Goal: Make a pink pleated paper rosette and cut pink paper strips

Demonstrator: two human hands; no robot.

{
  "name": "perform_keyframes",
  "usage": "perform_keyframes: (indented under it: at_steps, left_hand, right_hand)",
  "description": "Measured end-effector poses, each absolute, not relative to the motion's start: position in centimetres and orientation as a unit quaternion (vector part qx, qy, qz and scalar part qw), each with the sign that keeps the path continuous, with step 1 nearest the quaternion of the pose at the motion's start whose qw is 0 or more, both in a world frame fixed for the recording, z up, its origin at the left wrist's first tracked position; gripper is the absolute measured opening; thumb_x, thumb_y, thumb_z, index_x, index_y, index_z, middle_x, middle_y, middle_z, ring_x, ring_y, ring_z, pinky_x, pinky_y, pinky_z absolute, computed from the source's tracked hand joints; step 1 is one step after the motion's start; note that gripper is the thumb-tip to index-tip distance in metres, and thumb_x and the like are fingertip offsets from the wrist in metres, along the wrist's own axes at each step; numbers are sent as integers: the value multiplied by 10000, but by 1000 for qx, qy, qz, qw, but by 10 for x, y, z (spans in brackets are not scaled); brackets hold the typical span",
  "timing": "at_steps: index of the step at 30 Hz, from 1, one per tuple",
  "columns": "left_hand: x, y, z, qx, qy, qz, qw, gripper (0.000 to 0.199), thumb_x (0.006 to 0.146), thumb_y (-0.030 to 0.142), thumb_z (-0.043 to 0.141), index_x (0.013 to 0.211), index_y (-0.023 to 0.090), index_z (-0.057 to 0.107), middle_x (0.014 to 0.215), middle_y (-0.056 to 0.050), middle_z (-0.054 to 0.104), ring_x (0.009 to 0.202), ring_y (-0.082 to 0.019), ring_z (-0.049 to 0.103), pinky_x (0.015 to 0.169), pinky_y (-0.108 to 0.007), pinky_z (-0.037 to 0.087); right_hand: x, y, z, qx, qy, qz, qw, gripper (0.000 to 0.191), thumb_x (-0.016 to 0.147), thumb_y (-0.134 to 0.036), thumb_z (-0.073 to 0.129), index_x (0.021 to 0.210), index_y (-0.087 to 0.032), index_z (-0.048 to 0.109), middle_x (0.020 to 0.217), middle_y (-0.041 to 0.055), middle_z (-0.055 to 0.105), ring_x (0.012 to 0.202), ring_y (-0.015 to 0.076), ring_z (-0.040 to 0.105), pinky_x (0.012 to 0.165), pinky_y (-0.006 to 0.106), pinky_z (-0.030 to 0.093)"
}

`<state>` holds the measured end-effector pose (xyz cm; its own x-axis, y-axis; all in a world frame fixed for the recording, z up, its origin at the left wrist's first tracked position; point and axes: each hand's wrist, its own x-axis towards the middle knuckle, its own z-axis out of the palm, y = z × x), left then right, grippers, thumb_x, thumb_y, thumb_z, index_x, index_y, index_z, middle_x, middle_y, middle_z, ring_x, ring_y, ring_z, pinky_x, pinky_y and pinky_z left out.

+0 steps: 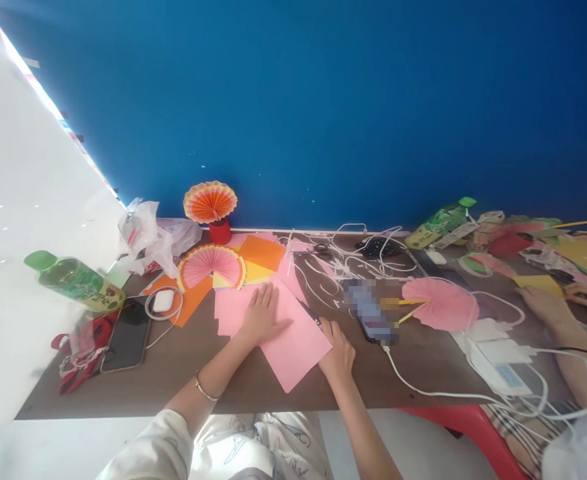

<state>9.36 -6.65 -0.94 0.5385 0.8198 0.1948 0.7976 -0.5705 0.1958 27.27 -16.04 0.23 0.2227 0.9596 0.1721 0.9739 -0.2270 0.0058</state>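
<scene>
My left hand [263, 316] lies flat on a pink paper sheet [296, 347], its fingers spread. At the sheet's right edge, my right hand [337, 348] is curled round a dark, thin tool [309, 312], perhaps a pen or a knife; its type is hard to make out. More pink sheets lie beneath and to the left. Just beyond them are an orange sheet [261, 253] and a pleated pink and yellow paper fan [211, 267]. A round orange pleated fan [210, 202] stands in a red holder [219, 231] near the wall.
Bottle [81, 283], dark phone [127, 335] and earphone case [163, 301] are on the left. White cables [373, 257], a lit phone [371, 310], a pink fan [441, 303] and a power strip [503, 373] lie on the right. Another person's hands hold yellow paper [541, 285].
</scene>
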Motion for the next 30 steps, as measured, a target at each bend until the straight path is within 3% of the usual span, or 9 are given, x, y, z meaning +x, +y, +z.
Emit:
perform_keyframes:
  at_steps: [9,13,20,30]
  left_hand:
    - [93,-65,-12,875,463,132,48,836,784,652,269,1372,59,224,1444,-176,220,1340,-305,161,1075,-454,174]
    - [93,-64,-14,873,467,133,52,847,782,660,259,1378,59,211,1444,-178,220,1342,-304,152,1079,-456,156]
    - [88,-63,-13,893,433,104,66,928,724,711,336,1404,118,120,1471,-172,113,1354,-321,35,1069,-508,87]
    - [86,-59,-11,890,432,100,109,762,794,628,331,1371,134,266,1459,-170,175,1350,-314,95,1073,-493,101]
  right_hand:
    - [273,-160,7,-798,-597,-61,59,281,856,-248,418,1103,-177,531,911,80,584,747,174,569,557,246,344]
    - [276,-159,4,-851,-507,-87,105,367,886,-370,350,1115,-138,519,959,119,575,715,192,571,517,267,325]
    - [279,-157,3,-831,-499,-84,231,451,842,-492,376,1066,-139,544,935,102,599,784,218,579,542,277,362]
    - [311,-173,14,-796,-539,30,274,445,792,-532,436,1038,-188,571,991,88,631,872,234,599,695,314,446]
